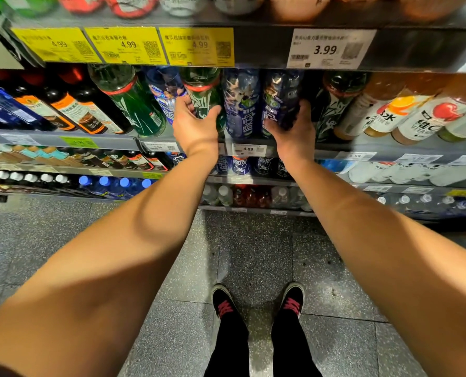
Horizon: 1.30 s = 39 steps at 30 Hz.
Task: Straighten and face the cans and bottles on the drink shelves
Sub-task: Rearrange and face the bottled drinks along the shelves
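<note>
**Both hands on the middle shelf, one bottle each**

The green bottle (207, 102) stands at the front edge of the middle drink shelf (63, 137), upright, its long axis running straight up toward the shelf above. The left hand (195, 123) has it from the front and low down: the thumb curls round its right side and the fingers (181, 104) reach behind its left side, so it is grasped rather than merely touched. Two places to the right, with a blue bottle (241, 104) standing untouched between, the right hand (294, 126) wraps the lower part of a dark blue bottle (280, 99), thumb up along its right side. Both bottles lie directly ahead of the palms and equally near, so either hand could turn its bottle about that upright axis to bring the label forward; which hand is meant to move first cannot be told.

The bottle caps and necks are hidden behind the price strip of the upper shelf, with its yellow price tags (128, 46) and one white price tag (329, 49). The right hand's fingertips are out of sight behind the bottle. Labels are smeared by motion blur, so how squarely each faces forward is hard to judge. Lower shelves and a speckled floor (253, 254) lie beyond.
</note>
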Each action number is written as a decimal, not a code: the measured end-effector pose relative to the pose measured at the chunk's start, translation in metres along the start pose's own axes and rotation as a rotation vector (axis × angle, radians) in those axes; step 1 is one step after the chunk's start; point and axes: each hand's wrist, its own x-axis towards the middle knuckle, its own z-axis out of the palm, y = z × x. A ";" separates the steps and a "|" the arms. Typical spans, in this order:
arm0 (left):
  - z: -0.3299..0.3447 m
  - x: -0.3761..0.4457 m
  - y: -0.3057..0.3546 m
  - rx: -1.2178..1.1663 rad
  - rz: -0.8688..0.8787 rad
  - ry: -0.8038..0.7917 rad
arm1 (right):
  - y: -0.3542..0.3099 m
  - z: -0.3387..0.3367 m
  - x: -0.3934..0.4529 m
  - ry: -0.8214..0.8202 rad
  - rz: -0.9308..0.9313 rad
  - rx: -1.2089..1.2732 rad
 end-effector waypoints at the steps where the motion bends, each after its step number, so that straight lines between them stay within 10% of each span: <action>1: 0.000 -0.001 -0.001 -0.035 -0.019 -0.005 | 0.001 0.000 -0.001 -0.002 -0.007 0.006; 18: -0.048 -0.050 -0.014 -0.506 0.103 0.049 | 0.021 -0.022 -0.056 0.039 -0.313 -0.032; 39: -0.146 -0.008 -0.067 -0.580 -0.054 -0.002 | -0.050 0.093 -0.088 0.015 -0.214 0.063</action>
